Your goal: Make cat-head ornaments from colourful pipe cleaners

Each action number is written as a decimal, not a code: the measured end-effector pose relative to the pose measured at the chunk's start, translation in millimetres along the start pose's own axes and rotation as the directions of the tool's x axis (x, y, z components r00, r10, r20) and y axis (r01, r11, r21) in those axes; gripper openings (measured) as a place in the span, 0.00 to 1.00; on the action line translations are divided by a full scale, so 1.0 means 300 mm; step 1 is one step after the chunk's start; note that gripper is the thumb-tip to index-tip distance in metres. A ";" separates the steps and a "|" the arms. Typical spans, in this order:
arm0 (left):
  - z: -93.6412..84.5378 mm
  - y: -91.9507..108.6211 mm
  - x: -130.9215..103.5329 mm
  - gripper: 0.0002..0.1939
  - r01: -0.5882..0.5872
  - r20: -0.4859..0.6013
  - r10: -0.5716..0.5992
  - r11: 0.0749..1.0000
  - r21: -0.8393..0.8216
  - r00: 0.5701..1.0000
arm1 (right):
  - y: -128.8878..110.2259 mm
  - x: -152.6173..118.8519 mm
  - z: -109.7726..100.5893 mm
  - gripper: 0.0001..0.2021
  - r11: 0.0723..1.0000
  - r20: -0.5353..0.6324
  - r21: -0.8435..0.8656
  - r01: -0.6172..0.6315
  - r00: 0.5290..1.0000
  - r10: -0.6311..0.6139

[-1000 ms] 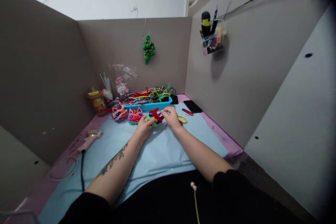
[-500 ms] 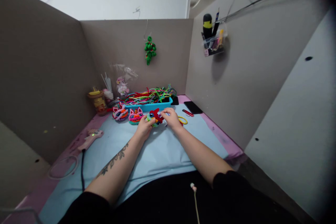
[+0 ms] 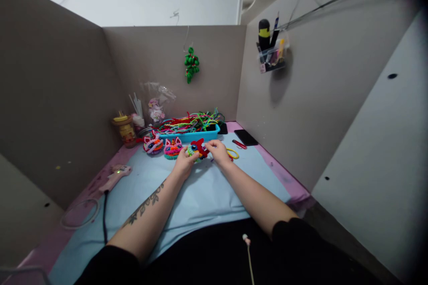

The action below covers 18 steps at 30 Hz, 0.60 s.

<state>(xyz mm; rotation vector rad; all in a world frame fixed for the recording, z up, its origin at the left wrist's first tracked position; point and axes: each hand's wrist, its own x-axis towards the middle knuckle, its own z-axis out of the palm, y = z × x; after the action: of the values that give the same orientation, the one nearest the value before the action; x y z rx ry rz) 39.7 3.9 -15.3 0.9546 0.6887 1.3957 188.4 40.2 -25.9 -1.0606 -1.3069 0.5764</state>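
A small fuzzy figure (image 3: 198, 148), red on top with green, yellow and a dark blue eye, is held above the blue cloth. My left hand (image 3: 185, 161) grips its left side, thumb across the front. At its right edge my right hand (image 3: 217, 150) is closed, thumb and fingertips pinched against the red part; any small piece between them is too small to make out. Just left of my left hand sits a pink and orange figure with ears (image 3: 173, 148). Farther left lies another pink, purple and orange one (image 3: 153, 144).
Behind stands a blue tray (image 3: 190, 136) heaped with colored fuzzy stems. A yellow loop (image 3: 233, 153), red-handled tool (image 3: 239, 144) and black phone (image 3: 246, 137) lie right. A pink glue gun (image 3: 115, 178) with cord and a lidded cup (image 3: 126, 132) are left.
Almost nothing differs. My right hand has shifted very slightly at the figure's right edge; my left hand keeps its hold.
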 end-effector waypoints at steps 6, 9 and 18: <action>-0.001 0.002 -0.002 0.33 -0.012 -0.002 0.012 1.000 0.011 1.000 | -0.006 -0.007 0.002 0.12 1.000 0.010 0.001 0.017 1.000 -0.017; -0.002 0.002 -0.001 0.31 -0.012 0.004 0.012 1.000 0.009 1.000 | -0.003 -0.008 0.002 0.11 0.999 0.025 0.008 0.035 0.999 -0.035; -0.010 -0.001 0.003 0.29 -0.005 0.020 0.005 1.000 0.006 1.000 | 0.004 -0.009 0.003 0.10 0.999 0.054 0.046 0.002 0.999 -0.004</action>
<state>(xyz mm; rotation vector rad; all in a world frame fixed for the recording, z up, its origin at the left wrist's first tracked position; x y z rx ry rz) 37.3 5.3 -16.7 0.9744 0.6766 1.3875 187.0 38.7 -28.4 -1.0108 -1.3357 0.6340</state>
